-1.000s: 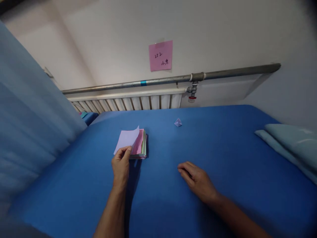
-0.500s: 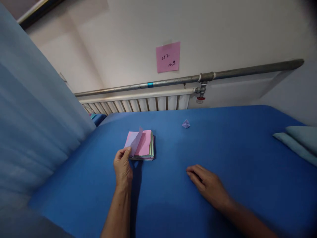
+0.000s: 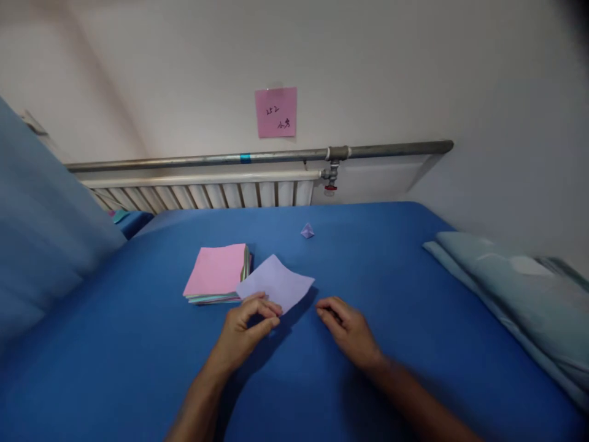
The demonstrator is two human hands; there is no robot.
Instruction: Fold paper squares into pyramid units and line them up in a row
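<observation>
A lilac paper sheet [image 3: 277, 283] is pinched near its lower edge by my left hand [image 3: 248, 325], held slightly above the blue surface. My right hand [image 3: 348, 328] is closed, thumb against fingers, a little to the right of the sheet and not touching it; whether anything small sits in the pinch is hidden. Left of the sheet lies a stack of coloured square papers [image 3: 217, 271], pink on top. A small folded lilac paper piece [image 3: 307, 231] rests farther back on the surface.
The blue-covered table [image 3: 391, 258] reaches back to a white radiator [image 3: 230, 193] and a metal pipe [image 3: 193, 162]. A pink note [image 3: 277, 113] hangs on the wall. Folded pale green cloth [image 3: 510, 294] lies at the right; a blue curtain [image 3: 41, 227] hangs left.
My left hand has lifted the lilac sheet off the stack and carried it right, toward my right hand. The stack now shows its pink top sheet. The view has shifted right.
</observation>
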